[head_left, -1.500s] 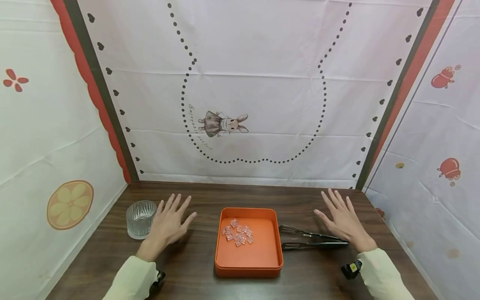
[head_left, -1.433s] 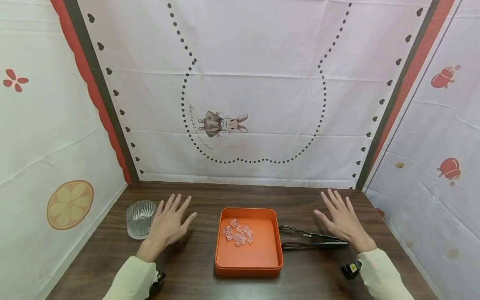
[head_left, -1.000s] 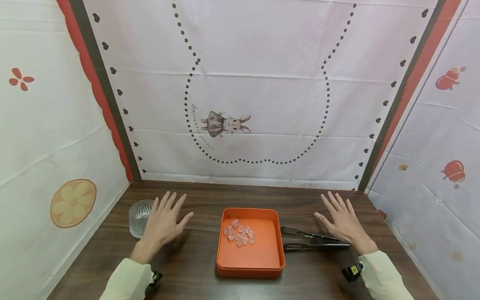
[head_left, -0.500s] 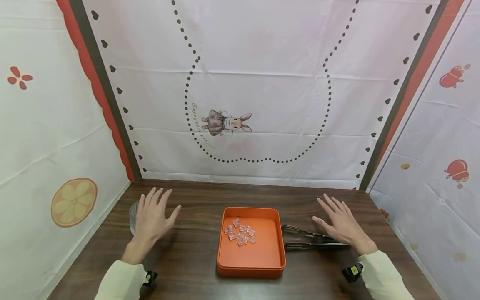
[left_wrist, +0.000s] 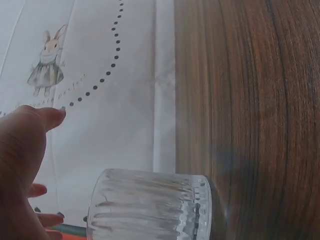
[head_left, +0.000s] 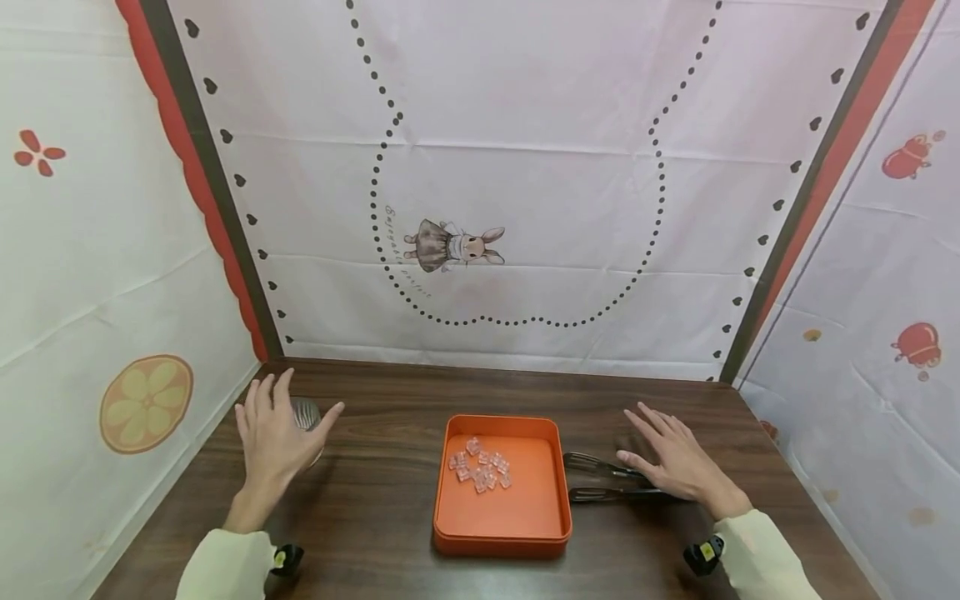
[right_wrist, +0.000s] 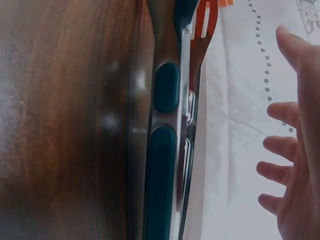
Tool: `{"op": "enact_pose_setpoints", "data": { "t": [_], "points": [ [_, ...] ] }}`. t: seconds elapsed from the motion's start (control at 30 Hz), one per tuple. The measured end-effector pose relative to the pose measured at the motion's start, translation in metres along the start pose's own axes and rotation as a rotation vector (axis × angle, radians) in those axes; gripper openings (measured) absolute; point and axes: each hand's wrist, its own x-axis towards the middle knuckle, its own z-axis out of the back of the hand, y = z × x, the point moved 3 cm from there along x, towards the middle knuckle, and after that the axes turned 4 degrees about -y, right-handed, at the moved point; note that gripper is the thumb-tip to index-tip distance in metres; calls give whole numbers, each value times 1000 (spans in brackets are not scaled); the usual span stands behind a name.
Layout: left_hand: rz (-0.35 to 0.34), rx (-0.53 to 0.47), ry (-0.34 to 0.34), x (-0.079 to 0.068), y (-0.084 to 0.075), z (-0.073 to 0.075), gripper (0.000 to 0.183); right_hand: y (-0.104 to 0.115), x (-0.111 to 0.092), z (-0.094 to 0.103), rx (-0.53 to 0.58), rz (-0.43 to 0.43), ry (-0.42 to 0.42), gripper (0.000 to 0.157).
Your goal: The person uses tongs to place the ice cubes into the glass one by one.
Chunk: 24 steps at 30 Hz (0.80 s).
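A ribbed clear glass bowl (head_left: 306, 413) stands at the left of the table, partly hidden behind my left hand (head_left: 272, 442). That hand is held above it with fingers and thumb spread; in the left wrist view the glass bowl (left_wrist: 150, 205) sits apart from the fingers. Black tongs (head_left: 600, 493) lie to the right of the orange tray (head_left: 525, 500), their handle end covered by my right hand (head_left: 682, 467). The right wrist view has the tongs (right_wrist: 162, 175) beneath loosely bent fingers that hold nothing. Several clear cubes (head_left: 483, 467) are grouped in the tray's left half.
The dark wood table (head_left: 375, 517) meets a white printed cloth (head_left: 525, 208) at its back edge. More printed cloth hangs along the left and right sides. Each wrist wears a small black camera, such as the right wrist camera (head_left: 703, 554).
My left hand has moved left over the glass bowl, which now shows between thumb and fingers. The right hand has shifted slightly left, over the tongs, its fingers less spread. The view turned slightly.
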Motion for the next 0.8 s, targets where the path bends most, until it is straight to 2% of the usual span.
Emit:
{"op": "enact_pose_setpoints", "data": {
  "t": [0.1,0.3,0.6,0.8],
  "points": [
    [75,-6,38,0,6,1,105,1,-1,-4,4,10,8,69],
    [169,-56,96,-2,14,1,124,3,-2,-7,5,3,37,72],
    [334,-157,236,-7,21,0,137,3,-9,-7,24,-29,89,77],
    [354,-201,249,-9,29,-1,140,3,-16,-8,16,-24,78,78]
  ]
}}
